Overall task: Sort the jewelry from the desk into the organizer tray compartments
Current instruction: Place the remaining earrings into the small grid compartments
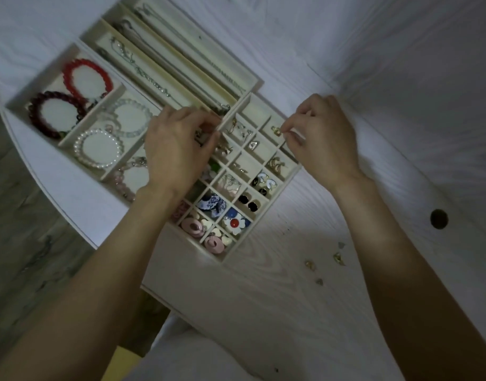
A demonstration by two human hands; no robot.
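Note:
A cream organizer tray (237,250) with many small square compartments lies on the white desk, most cells holding earrings. My right hand (322,144) pinches a small gold earring (277,130) over a cell near the tray's far right corner. My left hand (178,149) hovers over the tray's left cells, fingertips pinched at a divider; what it holds is hidden. Several small gold earrings (338,257) lie loose on the desk to the right of the tray.
A bracelet tray (19,101) with red, dark red, pearl and pink bracelets sits at the left. A long-slot tray (257,81) with chains lies behind. A round cable hole (438,219) is in the desk at right. The desk's curved edge runs along the left.

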